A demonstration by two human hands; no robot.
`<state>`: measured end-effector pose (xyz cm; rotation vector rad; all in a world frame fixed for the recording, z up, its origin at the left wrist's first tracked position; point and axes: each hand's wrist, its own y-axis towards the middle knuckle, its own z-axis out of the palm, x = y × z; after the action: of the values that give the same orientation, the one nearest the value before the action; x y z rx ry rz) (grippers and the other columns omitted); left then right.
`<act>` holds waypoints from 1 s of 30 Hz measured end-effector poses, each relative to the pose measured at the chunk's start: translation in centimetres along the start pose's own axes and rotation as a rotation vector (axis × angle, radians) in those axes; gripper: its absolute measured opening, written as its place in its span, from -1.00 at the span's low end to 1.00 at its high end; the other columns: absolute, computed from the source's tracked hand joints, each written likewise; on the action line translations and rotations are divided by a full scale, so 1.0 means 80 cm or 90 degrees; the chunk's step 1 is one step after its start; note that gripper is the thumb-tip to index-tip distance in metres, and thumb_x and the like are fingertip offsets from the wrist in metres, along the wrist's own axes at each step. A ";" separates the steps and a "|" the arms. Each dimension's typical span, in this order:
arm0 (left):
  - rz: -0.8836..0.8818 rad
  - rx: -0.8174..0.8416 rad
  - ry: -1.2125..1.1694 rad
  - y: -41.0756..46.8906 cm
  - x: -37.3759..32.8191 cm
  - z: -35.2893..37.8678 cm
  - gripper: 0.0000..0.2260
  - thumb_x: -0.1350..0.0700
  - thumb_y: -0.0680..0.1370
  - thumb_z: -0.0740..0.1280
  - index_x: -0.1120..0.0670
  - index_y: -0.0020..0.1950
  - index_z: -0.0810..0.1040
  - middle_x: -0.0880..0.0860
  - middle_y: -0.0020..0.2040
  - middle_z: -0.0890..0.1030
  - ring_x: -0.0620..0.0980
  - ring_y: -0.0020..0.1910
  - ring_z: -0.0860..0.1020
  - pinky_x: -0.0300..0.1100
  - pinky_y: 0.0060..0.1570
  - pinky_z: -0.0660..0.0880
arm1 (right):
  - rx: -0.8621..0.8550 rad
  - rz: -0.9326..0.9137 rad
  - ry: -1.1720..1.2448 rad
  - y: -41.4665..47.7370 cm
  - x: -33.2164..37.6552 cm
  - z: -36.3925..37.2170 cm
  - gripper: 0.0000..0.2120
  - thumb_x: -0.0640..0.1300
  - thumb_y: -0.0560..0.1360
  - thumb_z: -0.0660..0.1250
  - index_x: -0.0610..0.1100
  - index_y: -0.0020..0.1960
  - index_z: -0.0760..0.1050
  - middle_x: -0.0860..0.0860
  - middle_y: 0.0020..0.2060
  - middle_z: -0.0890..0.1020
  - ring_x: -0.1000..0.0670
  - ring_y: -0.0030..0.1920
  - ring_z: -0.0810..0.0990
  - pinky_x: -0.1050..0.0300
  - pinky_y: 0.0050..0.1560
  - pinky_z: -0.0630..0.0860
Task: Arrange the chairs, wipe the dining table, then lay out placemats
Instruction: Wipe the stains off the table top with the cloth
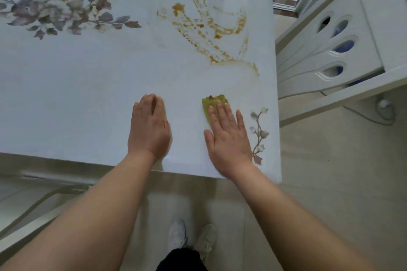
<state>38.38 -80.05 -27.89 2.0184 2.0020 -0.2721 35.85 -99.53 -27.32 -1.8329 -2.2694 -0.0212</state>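
Observation:
The white glossy dining table (88, 86) with printed flowers fills the upper view. Orange-brown smears (209, 28) streak its right half and far edge. My right hand (228, 136) lies flat with fingers spread on a yellow-green stained cloth (211, 103) near the table's front right corner; only the cloth's far end shows past my fingertips. My left hand (149, 127) rests on the bare tabletop a little to the left, fingers together and curled slightly, holding nothing.
A white chair (326, 50) with oval cut-outs in its back stands at the table's right side. Another white chair frame (33, 204) shows at lower left, below the table edge. Pale floor tiles and my white shoes (191, 237) lie beneath.

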 end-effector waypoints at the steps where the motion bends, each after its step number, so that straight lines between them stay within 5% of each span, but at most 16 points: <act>1: 0.000 0.007 0.009 0.000 -0.001 0.000 -0.64 0.26 0.48 0.09 0.30 0.26 0.37 0.25 0.24 0.37 0.26 0.20 0.34 0.20 0.28 0.27 | 0.005 -0.033 0.004 -0.013 0.005 0.002 -0.43 0.10 0.59 -0.22 -0.05 0.56 -0.16 0.02 0.54 -0.18 0.06 0.52 -0.28 -0.01 0.48 -0.34; 5: -0.026 0.028 0.035 -0.002 -0.010 -0.003 -0.65 0.36 0.37 0.11 0.37 0.14 0.40 0.32 0.17 0.42 0.32 0.11 0.37 0.23 0.16 0.34 | 0.001 -0.077 -0.014 -0.032 -0.034 -0.001 -0.45 0.09 0.60 -0.16 -0.06 0.56 -0.02 0.03 0.55 -0.02 0.08 0.54 -0.11 -0.04 0.50 -0.22; 14: 0.031 0.004 -0.054 0.004 -0.051 0.011 -0.64 0.42 0.40 0.14 0.35 0.19 0.44 0.29 0.20 0.46 0.27 0.18 0.39 0.15 0.26 0.30 | -0.008 0.141 -0.037 0.017 -0.100 -0.019 -0.39 0.11 0.55 -0.25 -0.05 0.56 -0.15 0.02 0.56 -0.12 0.05 0.53 -0.20 -0.02 0.49 -0.33; 22: -0.069 -0.015 -0.071 0.035 -0.105 0.038 -0.60 0.31 0.55 0.12 0.35 0.39 0.30 0.29 0.41 0.31 0.25 0.41 0.25 0.03 0.44 0.11 | 0.002 -0.117 -0.027 -0.008 -0.090 -0.015 -0.46 0.08 0.61 -0.13 -0.05 0.55 0.05 0.03 0.54 0.04 0.05 0.54 -0.07 -0.07 0.49 -0.18; 30: -0.156 -0.081 -0.030 0.049 -0.132 0.062 -0.66 0.24 0.48 0.14 0.34 0.21 0.42 0.29 0.25 0.42 0.29 0.21 0.37 0.21 0.25 0.32 | 0.017 -0.140 -0.028 0.113 -0.163 -0.040 -0.42 0.15 0.57 -0.25 0.02 0.56 -0.09 0.09 0.55 -0.09 0.11 0.53 -0.20 0.01 0.48 -0.35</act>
<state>42.42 -91.64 -28.78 1.6774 2.1779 -0.2332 47.69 -110.60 -27.77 -1.5777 -2.4784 0.0126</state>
